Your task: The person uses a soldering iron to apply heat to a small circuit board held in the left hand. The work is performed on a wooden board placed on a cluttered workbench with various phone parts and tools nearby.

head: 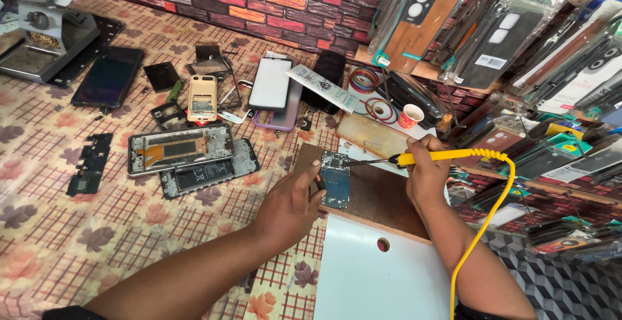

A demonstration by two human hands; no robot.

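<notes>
- The left hand (290, 204) pinched the circuit board (335, 178) flat on the brown board (376, 197).
- The right hand (424, 174) gripped the yellow soldering iron (427, 158); its tip best touched lightly, held steady.

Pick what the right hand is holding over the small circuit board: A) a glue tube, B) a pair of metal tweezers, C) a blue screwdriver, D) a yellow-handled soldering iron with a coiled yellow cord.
D: the right hand grips the yellow-handled soldering iron, its tip at the circuit board that the left hand steadies on the brown wooden board.
</notes>
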